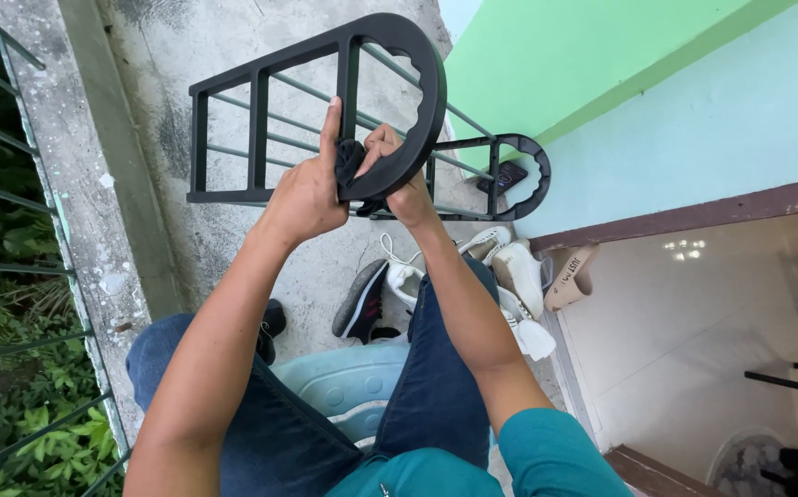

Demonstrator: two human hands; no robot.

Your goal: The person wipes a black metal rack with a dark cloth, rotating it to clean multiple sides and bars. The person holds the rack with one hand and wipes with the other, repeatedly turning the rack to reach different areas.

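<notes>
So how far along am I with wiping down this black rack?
Hard to judge what's finished: no cleaned stretch stands out on the black rack. In hand: your left hand presses a dark cloth onto the rounded end piece, which your right hand steadies. Left, as far as shown: the straight rails toward the far end, and the shoes on the floor.

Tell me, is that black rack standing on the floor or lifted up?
Lifted and tilted. Both hands, left and right, hold the black rack by its curved end, with a dark cloth between them.
</notes>
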